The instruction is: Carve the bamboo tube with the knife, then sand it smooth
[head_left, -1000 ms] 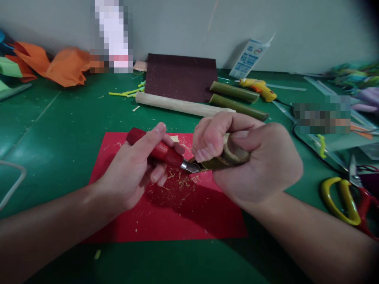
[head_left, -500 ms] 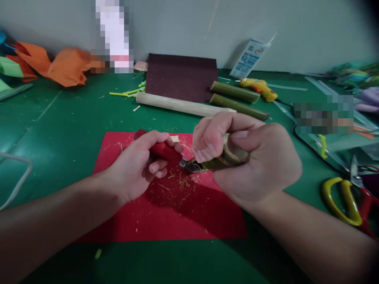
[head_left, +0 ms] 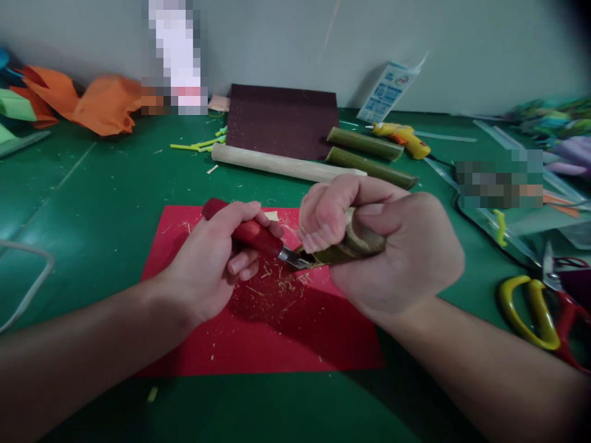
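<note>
In my left hand (head_left: 224, 252) is a carving knife (head_left: 258, 236) with a red handle, its short metal blade pointing right. My right hand (head_left: 392, 246) is closed around a piece of bamboo (head_left: 364, 232), greenish with a pale rounded end by the thumb. The blade tip meets the bamboo's near-left end, where a thin sliver shows; the exact contact is partly hidden by my right fingers. Below both hands lies a red sheet (head_left: 221, 344) scattered with fine shavings (head_left: 290, 284).
Behind my hands lie a pale wooden rod (head_left: 277, 163), two split bamboo pieces (head_left: 364, 143) (head_left: 369, 167) and a dark sheet (head_left: 281, 120). A yellow glue gun (head_left: 406, 138) with a black cord is at the back right. Scissors (head_left: 530, 314) lie near my right forearm, orange cloth (head_left: 101, 101) far left.
The knife's handle has tilted slightly and its blade now shows more fully against the bamboo's end. My right hand has shifted very slightly left, along with the whole view.
</note>
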`<action>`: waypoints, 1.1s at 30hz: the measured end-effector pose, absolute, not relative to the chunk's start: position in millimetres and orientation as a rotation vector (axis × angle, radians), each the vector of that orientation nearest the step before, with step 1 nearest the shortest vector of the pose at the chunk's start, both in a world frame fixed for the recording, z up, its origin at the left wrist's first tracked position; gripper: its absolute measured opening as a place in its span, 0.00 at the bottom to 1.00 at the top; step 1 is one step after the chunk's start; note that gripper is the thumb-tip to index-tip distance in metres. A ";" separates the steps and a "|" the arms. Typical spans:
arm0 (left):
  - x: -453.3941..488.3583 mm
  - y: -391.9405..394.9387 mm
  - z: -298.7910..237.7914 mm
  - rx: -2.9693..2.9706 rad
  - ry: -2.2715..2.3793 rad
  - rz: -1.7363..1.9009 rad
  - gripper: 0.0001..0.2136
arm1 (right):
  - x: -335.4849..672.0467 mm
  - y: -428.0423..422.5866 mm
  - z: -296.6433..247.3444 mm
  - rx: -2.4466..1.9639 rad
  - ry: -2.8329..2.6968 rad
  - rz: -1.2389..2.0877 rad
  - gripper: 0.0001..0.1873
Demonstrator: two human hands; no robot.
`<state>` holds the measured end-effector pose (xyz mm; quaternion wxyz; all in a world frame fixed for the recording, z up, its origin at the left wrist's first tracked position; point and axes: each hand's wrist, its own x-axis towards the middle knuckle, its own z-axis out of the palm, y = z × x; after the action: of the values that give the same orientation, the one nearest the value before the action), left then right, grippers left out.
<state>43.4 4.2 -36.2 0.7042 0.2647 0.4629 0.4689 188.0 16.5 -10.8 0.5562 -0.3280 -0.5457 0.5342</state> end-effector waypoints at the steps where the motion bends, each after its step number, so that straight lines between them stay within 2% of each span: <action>1: 44.1 0.3 -35.3 0.593 1.041 1.056 0.08 | 188.2 16.1 -11.1 -0.782 -1.291 1.254 0.12; 7: 48.1 -24.0 -35.9 0.639 1.123 1.218 0.07 | 190.1 14.3 -12.9 -0.847 -1.295 1.211 0.11; 18: 55.9 -20.8 -37.1 0.426 1.114 1.169 0.09 | 185.5 10.7 -15.2 -0.719 -1.192 1.288 0.11; 33: 55.1 -20.5 -40.7 0.277 1.102 1.182 0.06 | 187.4 9.4 -14.2 -0.766 -1.203 1.192 0.10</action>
<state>55.1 -20.5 -40.7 0.6824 0.1233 0.4913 0.5271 187.4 9.4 -14.2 0.5985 -0.3304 -0.5185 0.5136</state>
